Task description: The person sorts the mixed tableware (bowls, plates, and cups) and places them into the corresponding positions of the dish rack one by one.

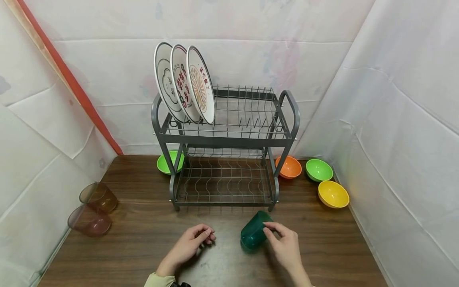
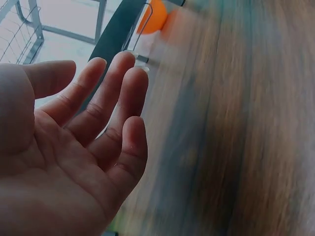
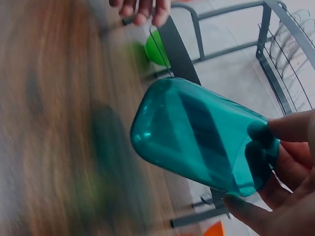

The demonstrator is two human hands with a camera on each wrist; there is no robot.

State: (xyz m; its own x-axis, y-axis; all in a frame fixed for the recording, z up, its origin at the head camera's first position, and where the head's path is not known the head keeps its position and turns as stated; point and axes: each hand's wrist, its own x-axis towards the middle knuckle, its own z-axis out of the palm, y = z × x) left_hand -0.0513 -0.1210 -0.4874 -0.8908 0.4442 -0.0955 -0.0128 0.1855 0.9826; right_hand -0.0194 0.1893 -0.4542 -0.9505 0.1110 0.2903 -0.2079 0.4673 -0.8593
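A translucent teal cup (image 1: 254, 233) tilts just above the table in front of the dish rack (image 1: 226, 141). My right hand (image 1: 285, 243) pinches the cup near its rim, thumb on one side and fingers on the other, as the right wrist view shows with the teal cup (image 3: 192, 132). To the left of the cup my left hand (image 1: 190, 245) hovers over the table, its fingers loosely bent. Nothing lies in that palm in the left wrist view, where the left hand (image 2: 83, 132) faces up toward the camera.
Three patterned plates (image 1: 201, 85) stand upright on the rack's upper left. Two tinted cups, one brown (image 1: 98, 197) and one pinkish (image 1: 89, 220), sit at far left. A green bowl (image 1: 165, 163) is behind the rack's left; orange (image 1: 289, 167), green (image 1: 319, 170) and yellow (image 1: 333, 194) bowls are at right.
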